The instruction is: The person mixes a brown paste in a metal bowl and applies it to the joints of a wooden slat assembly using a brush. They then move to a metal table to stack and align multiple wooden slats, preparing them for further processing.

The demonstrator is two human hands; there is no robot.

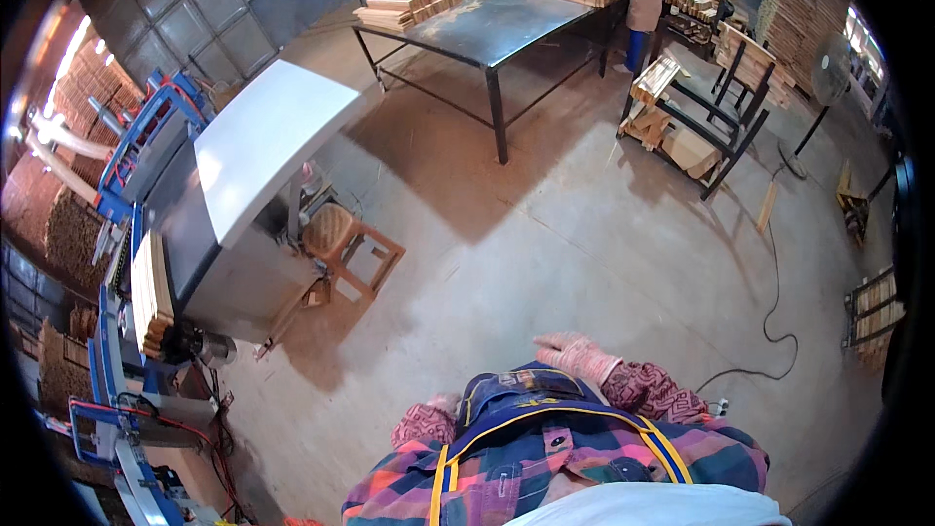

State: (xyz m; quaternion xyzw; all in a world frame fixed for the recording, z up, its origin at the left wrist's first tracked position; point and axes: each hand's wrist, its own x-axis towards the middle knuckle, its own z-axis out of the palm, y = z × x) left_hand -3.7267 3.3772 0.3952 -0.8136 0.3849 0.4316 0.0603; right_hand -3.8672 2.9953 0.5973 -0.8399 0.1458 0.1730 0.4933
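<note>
My right hand [581, 358], in a pale pink knitted glove, is in front of my body beside the dark blue apron [531, 392]. Its fingers point to the left, and I see nothing in them. A patterned red sleeve covers that forearm. On the other side of the apron, my left hand [445, 403] shows only a small part near the patterned cuff. Its fingers are hidden. The apron has yellow-edged straps over my checked shirt.
A machine with a white cover [273, 141] stands at the left, carrying wooden strips [150, 292]. Near it is a stool [336, 234]. Ahead, a dark metal table [487, 15] bears stacked wood. A metal rack [696, 122], black cable [769, 326] and fan [831, 73] stand right; a person works behind.
</note>
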